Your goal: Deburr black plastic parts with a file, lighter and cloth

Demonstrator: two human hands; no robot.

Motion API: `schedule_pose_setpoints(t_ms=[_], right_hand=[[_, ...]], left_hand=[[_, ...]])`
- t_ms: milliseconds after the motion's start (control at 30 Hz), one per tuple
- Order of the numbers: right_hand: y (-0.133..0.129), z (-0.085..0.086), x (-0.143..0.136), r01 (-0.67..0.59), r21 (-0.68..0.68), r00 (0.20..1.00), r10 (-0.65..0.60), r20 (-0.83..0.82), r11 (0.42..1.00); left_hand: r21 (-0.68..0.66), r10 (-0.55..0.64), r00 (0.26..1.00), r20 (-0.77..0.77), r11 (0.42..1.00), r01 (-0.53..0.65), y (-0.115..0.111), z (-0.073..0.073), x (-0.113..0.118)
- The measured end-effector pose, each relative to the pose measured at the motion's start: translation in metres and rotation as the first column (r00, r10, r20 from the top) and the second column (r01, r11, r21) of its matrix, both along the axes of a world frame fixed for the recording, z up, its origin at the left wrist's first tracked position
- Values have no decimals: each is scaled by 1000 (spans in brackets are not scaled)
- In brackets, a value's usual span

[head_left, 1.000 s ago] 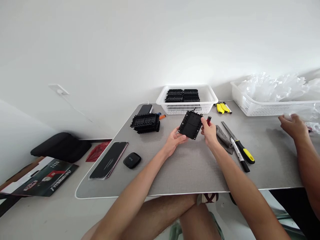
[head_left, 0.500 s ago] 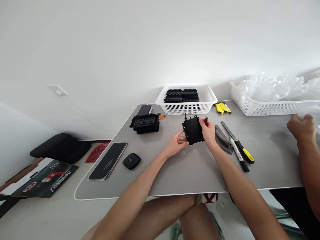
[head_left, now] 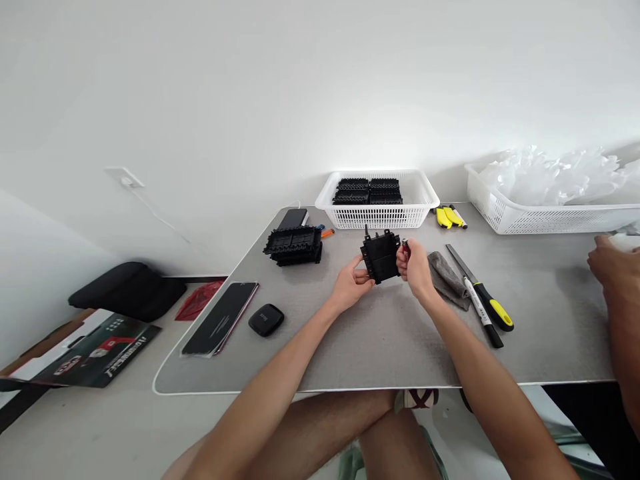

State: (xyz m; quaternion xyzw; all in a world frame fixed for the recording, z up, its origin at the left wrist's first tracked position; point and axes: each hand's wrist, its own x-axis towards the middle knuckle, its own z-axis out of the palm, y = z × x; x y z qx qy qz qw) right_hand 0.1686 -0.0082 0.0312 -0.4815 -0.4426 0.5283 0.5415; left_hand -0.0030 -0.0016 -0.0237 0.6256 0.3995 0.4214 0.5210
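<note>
A square black plastic part [head_left: 381, 259] with clips and tabs along its edges is tilted up above the table. My left hand [head_left: 351, 287] grips its lower left corner, thumb in front and fingers behind. My right hand [head_left: 416, 270] is closed around a small red lighter [head_left: 406, 249], at the right edge of the part; whether it touches the part I cannot tell. To the left lies a stack of similar black parts [head_left: 294, 245]. Beside my right hand are a grey cloth [head_left: 447, 279], a file [head_left: 483, 290] with a black and yellow handle and a white marker [head_left: 481, 308].
A white basket [head_left: 377, 217] at the back holds several black parts. Yellow-handled tools [head_left: 449, 217] lie beside it. A larger basket [head_left: 555, 220] holds clear plastic bags. A phone [head_left: 220, 319] and black case [head_left: 266, 320] lie left. Another person's hand [head_left: 615, 263] is far right.
My right hand has come off the black part's face and now wraps round the lighter at its right side. The view has shifted slightly. The other person's hand has moved right.
</note>
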Motion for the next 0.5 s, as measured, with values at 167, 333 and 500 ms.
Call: schedule_pose_setpoints(t_ms=[167,333,500], right_hand=[[-2,-2,-15,-207,-229,978,193,-81,951],[-1,-7,-19,-218,-264,976,207,-68,940],[-1,-6,-19,-225,-262,974,209,-88,938]], left_hand=[[21,2,1000,-26,1000,-1,-3,5,3],[33,-6,999,-52,999,8,-5,6,5],[40,-18,999,-44,999,20,-6,1,5]])
